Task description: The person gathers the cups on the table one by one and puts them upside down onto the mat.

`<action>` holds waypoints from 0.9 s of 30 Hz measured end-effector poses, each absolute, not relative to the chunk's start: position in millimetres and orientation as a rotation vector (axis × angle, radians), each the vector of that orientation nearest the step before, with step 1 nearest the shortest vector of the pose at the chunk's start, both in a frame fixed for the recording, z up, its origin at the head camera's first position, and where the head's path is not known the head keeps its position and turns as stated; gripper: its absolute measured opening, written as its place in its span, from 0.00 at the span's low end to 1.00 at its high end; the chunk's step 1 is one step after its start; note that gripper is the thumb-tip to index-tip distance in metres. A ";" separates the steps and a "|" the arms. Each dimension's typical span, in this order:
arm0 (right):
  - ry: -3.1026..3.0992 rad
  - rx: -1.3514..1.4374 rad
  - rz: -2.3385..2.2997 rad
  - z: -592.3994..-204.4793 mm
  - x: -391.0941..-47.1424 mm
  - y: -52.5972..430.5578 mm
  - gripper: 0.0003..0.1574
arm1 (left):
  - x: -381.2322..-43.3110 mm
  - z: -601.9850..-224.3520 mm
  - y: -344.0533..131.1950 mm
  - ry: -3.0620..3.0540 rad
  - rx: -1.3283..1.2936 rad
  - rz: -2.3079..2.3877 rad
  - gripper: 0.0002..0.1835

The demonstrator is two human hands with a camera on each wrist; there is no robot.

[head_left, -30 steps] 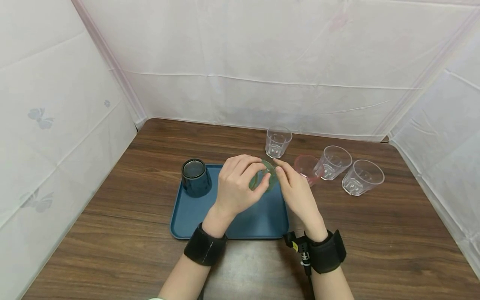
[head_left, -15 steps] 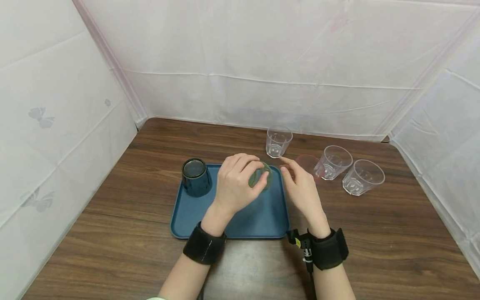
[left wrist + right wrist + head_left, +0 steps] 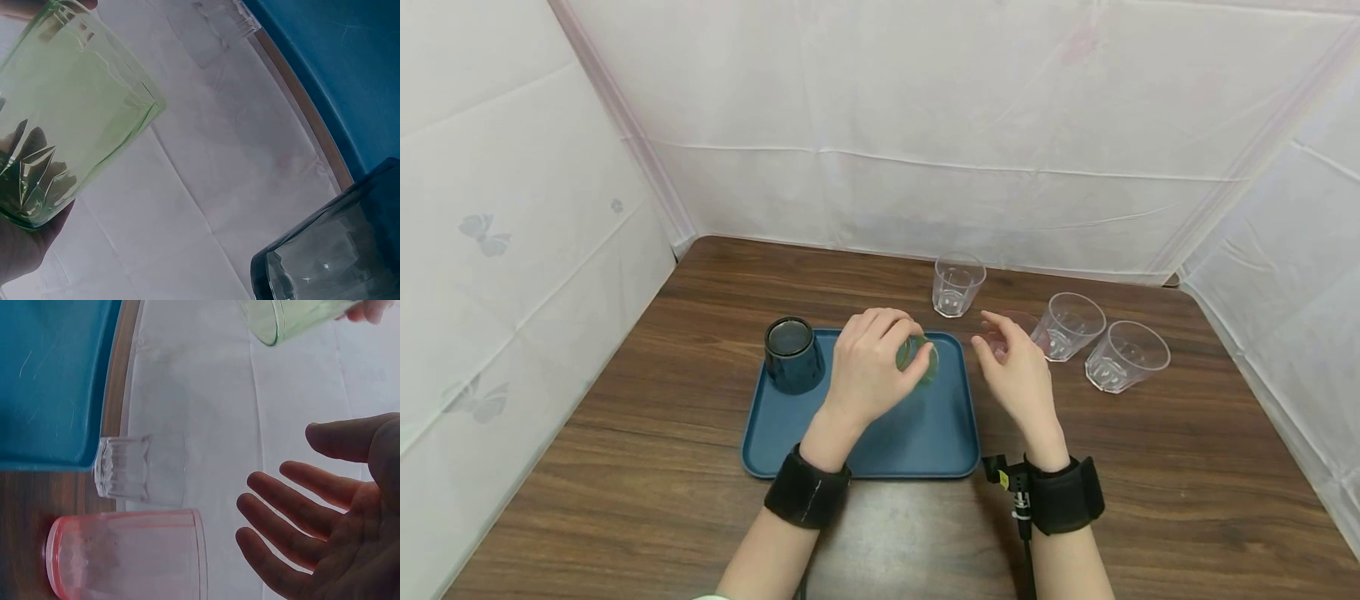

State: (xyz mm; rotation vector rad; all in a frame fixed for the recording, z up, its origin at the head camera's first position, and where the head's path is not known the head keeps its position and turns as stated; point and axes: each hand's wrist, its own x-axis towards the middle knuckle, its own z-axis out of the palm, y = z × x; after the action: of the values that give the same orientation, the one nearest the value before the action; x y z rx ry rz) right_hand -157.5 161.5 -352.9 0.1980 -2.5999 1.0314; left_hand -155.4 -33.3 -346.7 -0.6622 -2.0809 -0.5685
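Note:
My left hand [image 3: 872, 358] grips a green see-through tumbler [image 3: 929, 365] above the right half of the blue tray [image 3: 917, 442]. In the right wrist view the tumbler's rimmed end [image 3: 275, 325] appears to point down towards the tray. A dark blue tumbler [image 3: 793, 358] stands upside down at the tray's back left corner. My right hand [image 3: 1018, 375] is apart from the green tumbler, its fingers [image 3: 294, 494] relaxed and spread, holding nothing. Just beyond it a pink tumbler [image 3: 131, 556] stands upright on the table, partly hidden by that hand in the head view.
One clear tumbler [image 3: 958, 283] stands behind the tray. Two more, a nearer clear tumbler [image 3: 1126, 358] and another clear tumbler [image 3: 1067, 327], are upright right of the pink one. White sheeting [image 3: 880, 100] hangs at the wooden table's [image 3: 1187, 467] back and sides.
My right hand has moved away from the green tumbler to the right, towards the pink one. My left hand keeps its grip and has lowered slightly with the green tumbler.

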 end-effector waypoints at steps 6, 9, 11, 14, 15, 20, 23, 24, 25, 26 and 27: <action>-2.631 0.103 0.966 -355.1 -159.9 166.2 0.27 | -157.0 -348.2 -37.3 -2.139 -0.642 -0.570 0.07; -2.641 0.089 0.945 -357.2 -161.3 168.8 0.28 | -158.1 -349.4 -39.4 -2.175 -0.640 -0.565 0.07; -2.638 0.097 0.936 -358.9 -162.2 170.5 0.28 | -158.9 -351.0 -40.8 -2.208 -0.640 -0.559 0.07; -2.624 0.116 0.926 -361.7 -163.8 173.1 0.26 | -160.0 -353.6 -42.4 -2.274 -0.641 -0.552 0.07; -2.618 0.119 0.921 -362.5 -164.2 174.0 0.26 | -160.1 -354.1 -42.8 -2.296 -0.641 -0.547 0.07; -2.605 0.115 0.897 -365.2 -166.2 177.8 0.24 | -160.4 -355.9 -43.8 -2.381 -0.650 -0.512 0.09; -2.611 0.102 0.875 -366.0 -167.1 178.1 0.24 | -160.4 -357.0 -44.1 -2.418 -0.649 -0.483 0.09; -2.614 0.100 0.870 -366.4 -167.4 177.9 0.24 | -160.4 -357.4 -44.3 -2.431 -0.645 -0.475 0.09; -2.618 0.097 0.862 -366.8 -167.6 177.5 0.23 | -160.3 -357.8 -44.4 -2.443 -0.643 -0.468 0.09; -2.621 0.095 0.854 -367.1 -167.7 177.2 0.23 | -160.2 -358.1 -44.6 -2.455 -0.640 -0.464 0.09; -2.624 0.093 0.848 -367.6 -167.8 176.7 0.23 | -160.1 -358.4 -44.8 -2.467 -0.638 -0.459 0.10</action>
State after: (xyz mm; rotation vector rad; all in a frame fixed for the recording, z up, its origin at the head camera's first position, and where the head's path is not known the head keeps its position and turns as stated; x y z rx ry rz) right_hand -167.8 176.7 -367.6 0.0935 -2.6240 0.8485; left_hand -160.1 -44.8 -358.4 -0.6376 -2.4673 -0.4595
